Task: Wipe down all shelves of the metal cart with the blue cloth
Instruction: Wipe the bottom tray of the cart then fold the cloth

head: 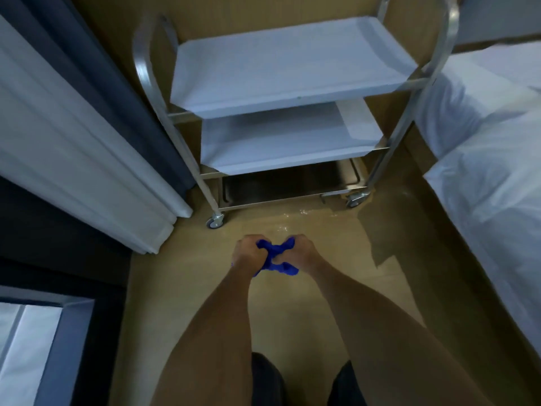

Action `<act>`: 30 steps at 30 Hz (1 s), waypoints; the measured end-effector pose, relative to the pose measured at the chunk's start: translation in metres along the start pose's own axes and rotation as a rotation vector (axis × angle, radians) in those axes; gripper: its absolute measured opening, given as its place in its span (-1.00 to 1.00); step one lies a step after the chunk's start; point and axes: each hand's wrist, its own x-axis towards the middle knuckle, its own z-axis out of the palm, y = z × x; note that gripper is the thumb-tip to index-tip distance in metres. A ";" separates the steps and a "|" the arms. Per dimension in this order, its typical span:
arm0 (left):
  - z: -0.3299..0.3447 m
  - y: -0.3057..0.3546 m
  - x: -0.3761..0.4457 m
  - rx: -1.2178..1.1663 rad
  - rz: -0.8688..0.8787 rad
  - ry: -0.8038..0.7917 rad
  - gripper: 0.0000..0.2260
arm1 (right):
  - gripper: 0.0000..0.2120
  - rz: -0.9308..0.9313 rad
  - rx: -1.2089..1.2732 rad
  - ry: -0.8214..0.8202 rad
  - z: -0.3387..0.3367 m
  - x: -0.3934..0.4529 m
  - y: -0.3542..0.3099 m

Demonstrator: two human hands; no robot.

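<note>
A three-shelf metal cart (292,92) on castors stands ahead of me against the wall. Its top shelf (292,65) and middle shelf (287,142) look pale and bare; the bottom shelf (289,183) is dark steel. In front of the cart, above the floor, I hold a bunched blue cloth (276,259) between both fists. My left hand (248,253) grips its left end and my right hand (297,252) grips its right end. Most of the cloth is hidden inside my fingers.
White and dark curtains (87,142) hang at the left, close to the cart's left frame. A bed with white linen (483,156) fills the right side. Tan floor (205,288) lies between them, with a wet shine near the cart's wheels (215,221).
</note>
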 end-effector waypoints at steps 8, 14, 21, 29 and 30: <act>-0.083 0.096 -0.128 0.062 -0.057 -0.095 -0.61 | -0.40 0.088 -0.446 -0.227 -0.070 -0.141 -0.108; -0.124 0.187 -0.212 0.236 -0.081 -0.099 -0.80 | -0.77 0.068 -0.694 -0.123 -0.120 -0.225 -0.176; -0.169 0.240 -0.219 0.277 -0.005 -0.074 -0.87 | -0.83 -0.036 -0.805 0.019 -0.170 -0.248 -0.235; -0.224 0.287 -0.145 0.302 0.108 -0.072 -0.87 | -0.92 -0.098 -0.827 0.053 -0.207 -0.191 -0.309; -0.233 0.298 -0.130 0.297 0.124 -0.087 -0.88 | -0.89 -0.086 -0.825 0.060 -0.214 -0.179 -0.321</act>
